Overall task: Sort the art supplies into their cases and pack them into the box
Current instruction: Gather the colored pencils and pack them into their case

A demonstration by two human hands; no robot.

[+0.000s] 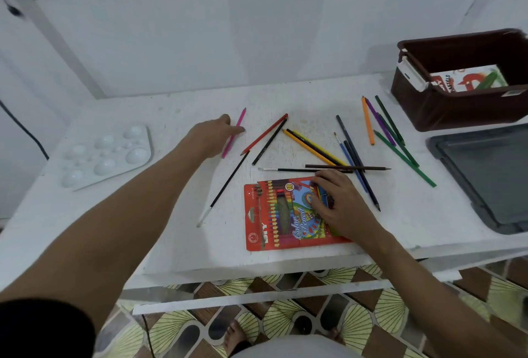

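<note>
Pencils lie scattered across the white bench (177, 243). The left hand (213, 136) reaches far out to a pink pencil (234, 132), its fingertips on the shaft near the middle; whether they pinch it or only touch it cannot be told. The right hand (340, 203) lies flat on the right part of a red colour pencil case (281, 216), fingers spread and pressing it down; the case lies near the bench's front edge.

Between the hands lie a red pencil (264, 134) and a black pencil (269, 141), side by side. A thin paintbrush (224, 187) with a black handle slants toward the front left. Just beyond the right hand are 2 yellow-orange pencils (310, 147), a dark brown pencil (347, 168), a blue-handled brush (349, 159) and several dark pencils, crossing one another. Further right lie an orange pencil (368, 121), a purple pencil (380, 121) and green pencils (404, 159).

A white paint palette (105, 154) sits at the left. A brown plastic box (463, 106) stands at the far right with a pastels packet (468, 79) inside, and a grey lid (485, 174) lies in front of it.
</note>
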